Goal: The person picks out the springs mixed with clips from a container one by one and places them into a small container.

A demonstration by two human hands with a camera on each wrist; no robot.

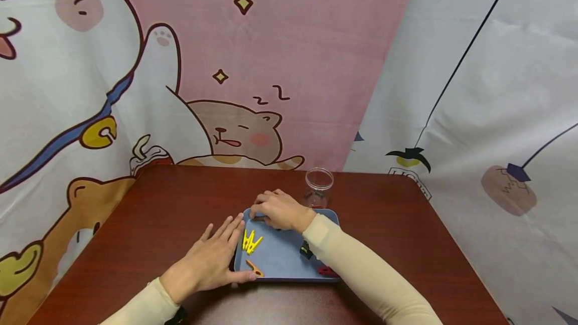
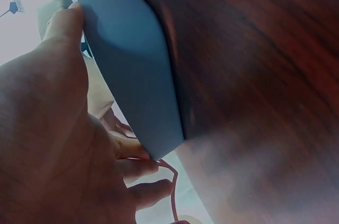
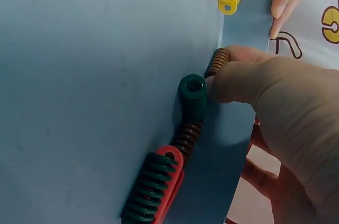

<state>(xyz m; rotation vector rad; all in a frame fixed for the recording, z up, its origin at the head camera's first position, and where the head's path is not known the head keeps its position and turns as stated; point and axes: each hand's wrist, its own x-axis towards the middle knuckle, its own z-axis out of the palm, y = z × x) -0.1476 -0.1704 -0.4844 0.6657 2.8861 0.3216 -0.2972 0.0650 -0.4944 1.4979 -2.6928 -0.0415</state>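
Observation:
A blue-grey tray (image 1: 280,260) lies on the table. My left hand (image 1: 207,262) rests against its left side with fingers extended, the thumb at the near rim; the left wrist view shows the thumb on the rim of the tray (image 2: 130,60). Inside the far-left corner, my right hand (image 1: 282,210) pinches a brown spring (image 3: 217,62) between thumb and finger. Along the tray's far wall, beside that hand, lie a green spring (image 3: 193,99), another brown spring (image 3: 186,138), a red clothespin (image 3: 172,173) and a second green spring (image 3: 144,189).
Yellow clothespins (image 1: 251,242) and an orange clothespin (image 1: 255,268) lie in the tray's left part. Dark springs (image 1: 306,250) and a dark red clothespin (image 1: 327,271) are partly behind the right forearm. A clear jar (image 1: 319,180) with small things inside stands behind the tray.

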